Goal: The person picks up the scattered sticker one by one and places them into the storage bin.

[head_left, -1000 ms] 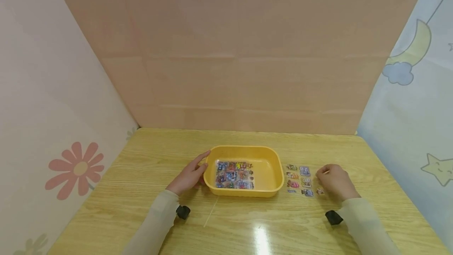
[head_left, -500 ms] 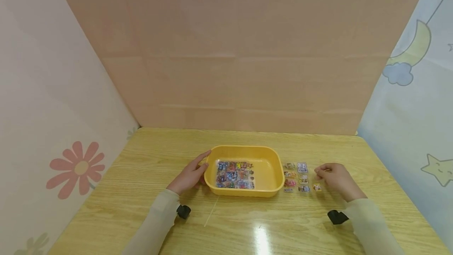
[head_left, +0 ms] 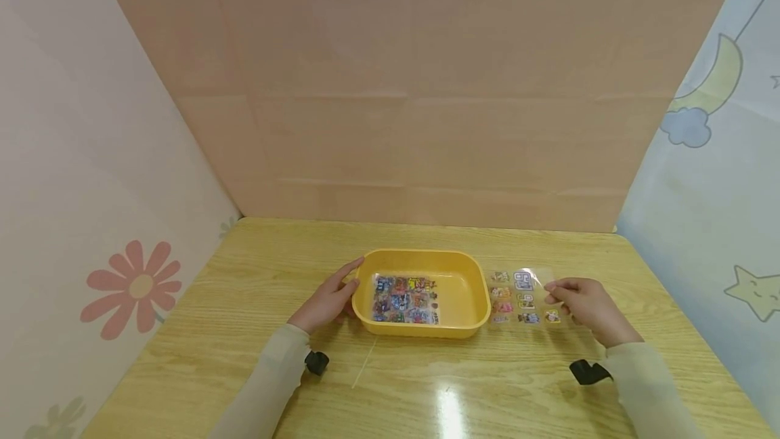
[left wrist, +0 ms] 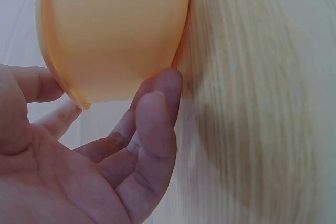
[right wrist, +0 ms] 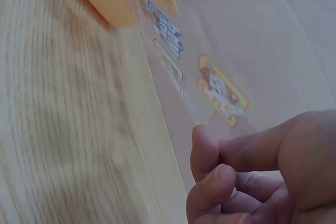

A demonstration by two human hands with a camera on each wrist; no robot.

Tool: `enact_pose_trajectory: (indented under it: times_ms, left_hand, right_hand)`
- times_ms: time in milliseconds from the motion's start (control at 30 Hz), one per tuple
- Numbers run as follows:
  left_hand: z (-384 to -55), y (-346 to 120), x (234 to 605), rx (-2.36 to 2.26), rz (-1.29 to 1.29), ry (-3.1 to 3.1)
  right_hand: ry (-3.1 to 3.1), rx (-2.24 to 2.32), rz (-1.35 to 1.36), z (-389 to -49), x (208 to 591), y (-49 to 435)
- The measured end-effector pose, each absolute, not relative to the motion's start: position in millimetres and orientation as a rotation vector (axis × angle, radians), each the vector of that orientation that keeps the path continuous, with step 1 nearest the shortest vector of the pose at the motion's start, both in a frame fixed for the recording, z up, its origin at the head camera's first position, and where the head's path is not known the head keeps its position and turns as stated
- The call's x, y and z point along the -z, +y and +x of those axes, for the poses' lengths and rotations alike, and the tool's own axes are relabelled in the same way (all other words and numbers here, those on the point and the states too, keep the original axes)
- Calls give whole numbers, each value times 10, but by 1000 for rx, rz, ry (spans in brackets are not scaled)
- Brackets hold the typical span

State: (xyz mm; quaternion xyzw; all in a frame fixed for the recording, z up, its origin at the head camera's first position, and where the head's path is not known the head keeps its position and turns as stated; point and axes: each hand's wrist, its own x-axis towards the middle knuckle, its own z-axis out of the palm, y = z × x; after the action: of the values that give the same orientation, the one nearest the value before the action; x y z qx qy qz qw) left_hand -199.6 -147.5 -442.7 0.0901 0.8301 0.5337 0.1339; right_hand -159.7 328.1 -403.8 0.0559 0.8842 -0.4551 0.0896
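Observation:
A yellow plastic basin (head_left: pixel 422 332) stands mid-table, with a colourful sticker sheet (head_left: pixel 399 302) lying in its left part. At the basin's left end my left hand (head_left: pixel 326 300) holds it, fingers bent around the rim and outer wall, as the left wrist view also shows. To the right, a clear sticker sheet (head_left: pixel 525 298) with small cartoon and number stickers is raised at its right side. My right hand (head_left: pixel 581 303) pinches that edge between thumb and forefinger. In the right wrist view the sheet (right wrist: pixel 223 90) slants up from the wood, its far end near the basin.
The wooden table (head_left: pixel 256 371) meets a pink-brown back panel (head_left: pixel 402 120). Decorated walls close off both sides, the left one with a red flower (head_left: pixel 140 286). A thin pale strip (head_left: pixel 363 363) lies in front of the basin.
My right hand has moved slightly right and pinched the clear sheet's right edge. The sheet shifted left, then lifted a little on that side. The left hand and basin stay almost still.

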Motion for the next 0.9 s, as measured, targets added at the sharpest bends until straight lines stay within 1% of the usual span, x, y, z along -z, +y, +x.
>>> enact_pose_trajectory:
  times_ms: [533, 900]
  left_hand:
    - [-1992, -1482, 4438, -1545, 262, 2399]
    - [-1999, -1485, 4443, -1550, 268, 2397]
  right_hand:
    - [2611, 1409, 130, -1571, 3972, 3333]
    - [2623, 1421, 98, -1584, 3884, 3265]
